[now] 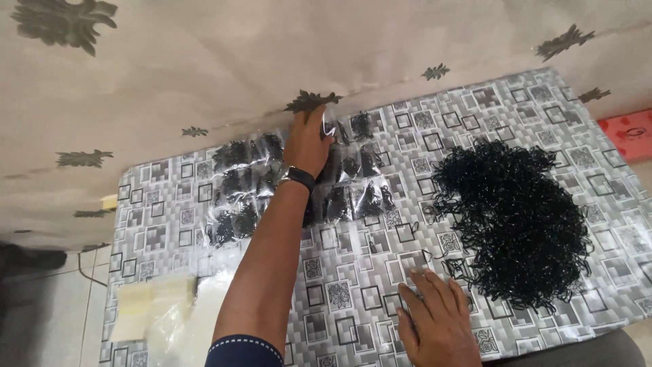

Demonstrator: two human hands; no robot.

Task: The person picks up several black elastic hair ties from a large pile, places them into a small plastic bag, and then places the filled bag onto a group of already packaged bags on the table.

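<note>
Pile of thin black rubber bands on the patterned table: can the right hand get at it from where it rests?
Probably yes. The right hand lies flat on the grey patterned tablecloth, beside the pile of thin black rubber bands, with only stray loops and bare cloth between. The left hand is at the small clear bags, away from that path.

Left arm's got a dark wristwatch (299,178) just below the hand, plus a navy sleeve (244,351) edged with white dotted stitching. Right hand (438,326) is bare.

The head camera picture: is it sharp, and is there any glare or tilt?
Head view: fairly sharp, soft even light; white glints on the clear bags by the left hand; the table sits tilted in frame; the black bands blur into one dark mass.
</note>
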